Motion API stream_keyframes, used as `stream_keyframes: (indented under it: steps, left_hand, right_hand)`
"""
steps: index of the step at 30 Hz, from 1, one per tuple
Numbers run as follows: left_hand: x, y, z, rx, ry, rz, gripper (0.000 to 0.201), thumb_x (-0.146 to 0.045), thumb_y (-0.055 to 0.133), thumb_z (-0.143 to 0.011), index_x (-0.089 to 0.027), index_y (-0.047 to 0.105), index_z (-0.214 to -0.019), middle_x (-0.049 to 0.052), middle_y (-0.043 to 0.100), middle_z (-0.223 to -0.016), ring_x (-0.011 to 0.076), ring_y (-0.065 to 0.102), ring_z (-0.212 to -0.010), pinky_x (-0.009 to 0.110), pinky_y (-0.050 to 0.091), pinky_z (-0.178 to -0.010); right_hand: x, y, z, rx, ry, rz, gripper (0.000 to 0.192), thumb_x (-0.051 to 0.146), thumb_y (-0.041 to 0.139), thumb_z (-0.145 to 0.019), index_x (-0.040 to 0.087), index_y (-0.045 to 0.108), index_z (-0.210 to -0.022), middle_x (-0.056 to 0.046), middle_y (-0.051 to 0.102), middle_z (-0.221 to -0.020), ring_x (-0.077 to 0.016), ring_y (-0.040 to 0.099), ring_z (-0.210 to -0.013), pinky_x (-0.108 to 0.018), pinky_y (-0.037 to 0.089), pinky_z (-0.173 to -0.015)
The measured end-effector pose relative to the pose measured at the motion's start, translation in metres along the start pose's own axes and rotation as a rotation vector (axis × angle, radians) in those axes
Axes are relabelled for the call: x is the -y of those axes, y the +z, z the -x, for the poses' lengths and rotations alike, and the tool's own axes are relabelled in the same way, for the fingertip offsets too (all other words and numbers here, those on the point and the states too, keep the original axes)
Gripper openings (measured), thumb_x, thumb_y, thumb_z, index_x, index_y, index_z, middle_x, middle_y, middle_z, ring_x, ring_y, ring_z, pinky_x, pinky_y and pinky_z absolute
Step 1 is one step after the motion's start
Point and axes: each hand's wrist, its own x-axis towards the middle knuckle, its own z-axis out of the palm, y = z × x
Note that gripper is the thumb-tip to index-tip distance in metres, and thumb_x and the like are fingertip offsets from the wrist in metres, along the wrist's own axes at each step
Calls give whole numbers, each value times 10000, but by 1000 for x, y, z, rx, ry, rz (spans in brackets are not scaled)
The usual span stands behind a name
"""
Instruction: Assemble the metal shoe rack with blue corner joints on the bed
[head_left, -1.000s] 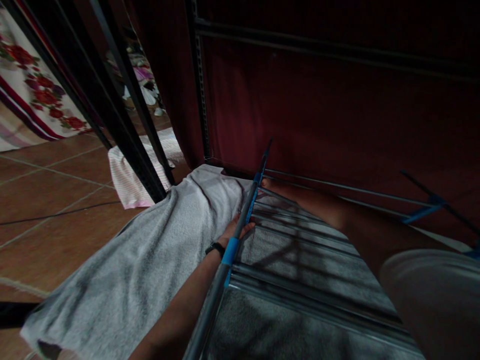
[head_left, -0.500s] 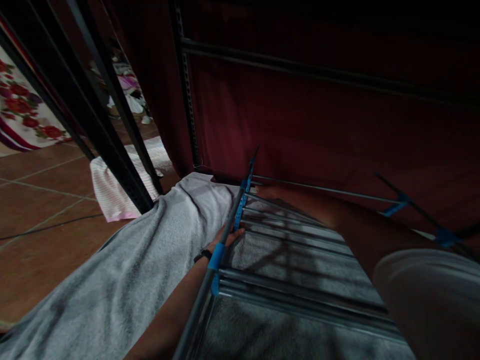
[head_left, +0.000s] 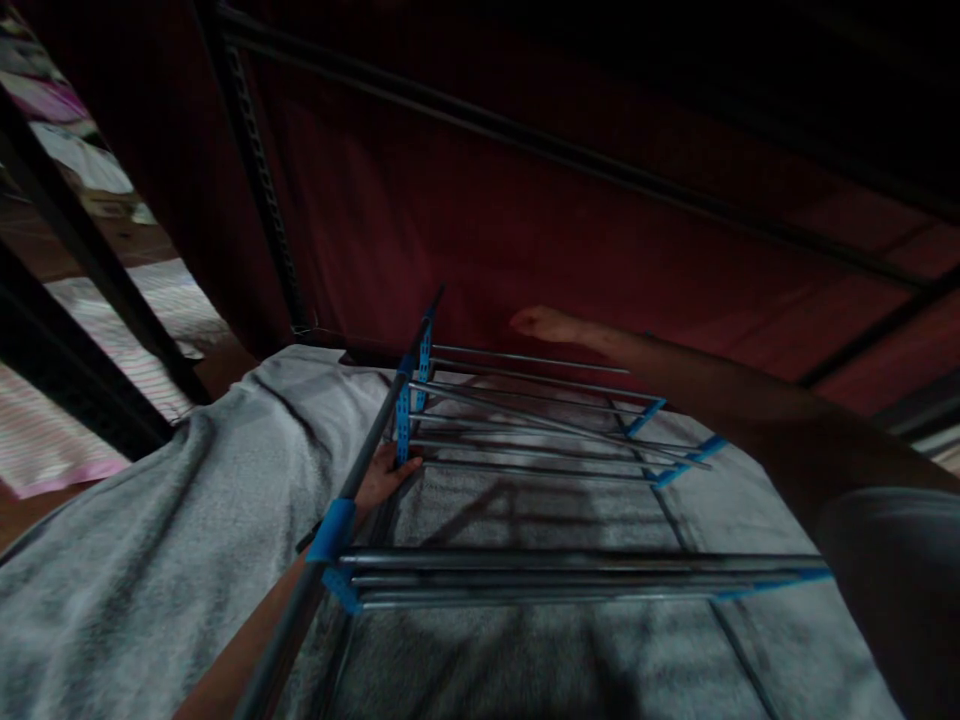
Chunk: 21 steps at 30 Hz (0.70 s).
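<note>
A metal drying rack (head_left: 540, 575) with grey rods and blue plastic joints stands in front of me. A grey towel (head_left: 165, 540) is draped over and under it. My left hand (head_left: 382, 475) reaches under the rack's left side bar and rests on the towel, fingers loosely spread; a dark band is on that wrist. My right hand (head_left: 540, 323) is stretched out above the rack's far rods, near the dark red cloth wall (head_left: 525, 220), fingers together and holding nothing visible.
Black metal uprights (head_left: 82, 250) stand at the left. A perforated metal post (head_left: 262, 190) runs up beside the red cloth. A pink-and-white striped cloth (head_left: 67, 440) lies on the tiled floor at left. The scene is dim.
The view has swung right and up, so more of the rack shows. My right hand has lifted off the far rods and now hovers above them. My left hand stays under the side bar.
</note>
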Motion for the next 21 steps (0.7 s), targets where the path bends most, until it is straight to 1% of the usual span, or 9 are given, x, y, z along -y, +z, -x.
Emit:
stream_keyframes:
  steps: [2, 4, 6, 10, 13, 15, 18, 21]
  left_hand:
    - [1, 0, 0, 4, -6, -27, 407, -554, 703, -718, -223, 718, -955, 112, 719, -1100, 367, 619, -1150, 529, 434, -1110]
    - [1, 0, 1, 17, -8, -44, 430, -566, 689, -732, -216, 714, -981, 103, 720, -1100, 347, 625, -1140, 511, 448, -1097]
    - [0, -1, 2, 31, 9, -40, 440, -567, 685, -743, -209, 712, -996, 99, 722, -1115, 331, 622, -1147, 494, 445, -1099]
    - [0, -3, 2, 68, 35, -66, 445, -567, 665, -780, -199, 723, -1023, 107, 719, -1138, 319, 622, -1153, 479, 441, -1096]
    - [2, -3, 2, 73, 33, -78, 447, -560, 669, -786, -192, 722, -1033, 114, 719, -1133, 320, 624, -1143, 473, 448, -1083]
    - [4, -3, 2, 69, 19, -76, 437, -553, 666, -792, -195, 716, -1038, 107, 720, -1129, 314, 622, -1145, 464, 450, -1080]
    - [7, -3, 2, 38, -10, -103, 452, -561, 671, -780, -190, 706, -1037, 105, 717, -1117, 311, 622, -1142, 453, 457, -1071]
    - [12, -2, 0, 34, 7, -119, 469, -568, 666, -781, -180, 705, -1041, 113, 711, -1119, 310, 628, -1127, 444, 474, -1048]
  right_hand:
    - [-5, 16, -8, 10, -8, 104, 325, 114, 535, -921, 100, 670, -1217, -136, 665, -1312, -214, 634, -1166, -310, 470, -1049]
    - [-4, 38, -17, 54, -43, 134, 345, 87, 536, -912, 99, 663, -1233, -135, 654, -1330, -209, 627, -1182, -286, 465, -1043]
    - [1, 58, -26, 64, -80, 144, 356, 65, 537, -900, 91, 665, -1231, -135, 657, -1325, -207, 623, -1181, -277, 458, -1042]
    - [10, 85, -41, 71, -150, 175, 348, 66, 497, -918, 76, 674, -1217, -130, 685, -1272, -188, 641, -1101, -256, 470, -978]
    - [15, 98, -49, 56, -159, 206, 303, 119, 511, -936, 59, 691, -1172, -145, 711, -1198, -190, 659, -1006, -252, 486, -890]
    - [17, 103, -53, 31, -162, 223, 285, 154, 525, -945, 57, 698, -1149, -145, 721, -1160, -189, 662, -972, -250, 483, -863]
    - [19, 106, -56, -24, -172, 237, 283, 186, 509, -963, 88, 705, -1143, -125, 723, -1147, -188, 660, -979, -258, 477, -886]
    - [17, 104, -56, -63, -177, 235, 314, 207, 471, -986, 104, 688, -1187, -115, 711, -1182, -190, 653, -1045, -273, 470, -942]
